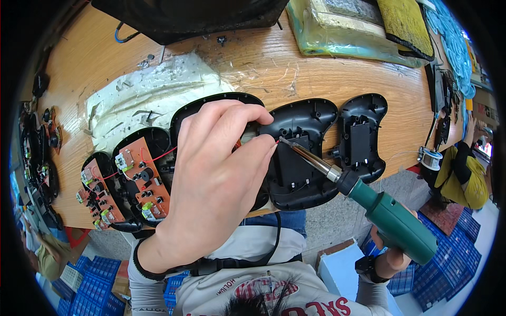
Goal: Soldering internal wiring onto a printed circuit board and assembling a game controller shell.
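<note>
My left hand (208, 163) reaches over a row of black plastic shells, thumb and forefinger pinched on a thin red wire (276, 142). Gripped by its green handle in my right hand (392, 257) is a soldering iron (398, 224). Its tip meets or nearly meets the wire end, above a black plastic shell (284, 195) with a dark rectangular box inside. To the left, orange circuit boards (146, 181) with small parts lie in other shells. Another shell behind my left hand is mostly covered. One more shell (374, 126) lies to the right.
A white plastic sheet (158, 89) with scraps lies behind the shells. A black container (190, 18) stands at the back, and a wrapped bundle with a yellow cloth (406, 23) at the back right. A solder spool (431, 159) sits at the right table edge. Blue crates (453, 253) stand below.
</note>
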A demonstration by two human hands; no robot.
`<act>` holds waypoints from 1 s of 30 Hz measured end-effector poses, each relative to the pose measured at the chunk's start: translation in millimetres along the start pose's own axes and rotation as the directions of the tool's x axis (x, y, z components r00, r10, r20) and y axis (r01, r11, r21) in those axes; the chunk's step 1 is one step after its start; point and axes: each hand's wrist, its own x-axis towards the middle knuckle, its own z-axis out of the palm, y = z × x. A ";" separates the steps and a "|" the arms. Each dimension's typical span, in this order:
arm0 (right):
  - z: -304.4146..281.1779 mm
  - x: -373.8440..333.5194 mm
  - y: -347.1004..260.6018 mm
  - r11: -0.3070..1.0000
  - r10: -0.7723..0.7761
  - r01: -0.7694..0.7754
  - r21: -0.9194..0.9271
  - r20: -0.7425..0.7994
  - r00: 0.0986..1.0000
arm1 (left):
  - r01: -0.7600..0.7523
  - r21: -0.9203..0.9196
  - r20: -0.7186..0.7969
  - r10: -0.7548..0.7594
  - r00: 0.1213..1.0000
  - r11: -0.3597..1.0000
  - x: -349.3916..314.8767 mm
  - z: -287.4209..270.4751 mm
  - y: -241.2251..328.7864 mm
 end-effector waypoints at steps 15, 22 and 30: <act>1.9 3.9 3.1 0.928 -0.127 0.109 0.357 0.027 0.992 | 0.014 0.002 0.016 -0.015 1.000 1.000 -0.5 -1.3 0.9; 2.8 3.8 7.4 0.899 -0.164 0.158 0.408 -0.019 0.986 | 0.005 0.001 0.000 -0.005 1.000 1.000 0.3 0.7 0.2; -4.3 10.4 13.5 0.894 -0.239 0.160 0.418 0.142 0.961 | -0.001 0.010 -0.006 0.001 1.000 1.000 0.3 0.5 0.8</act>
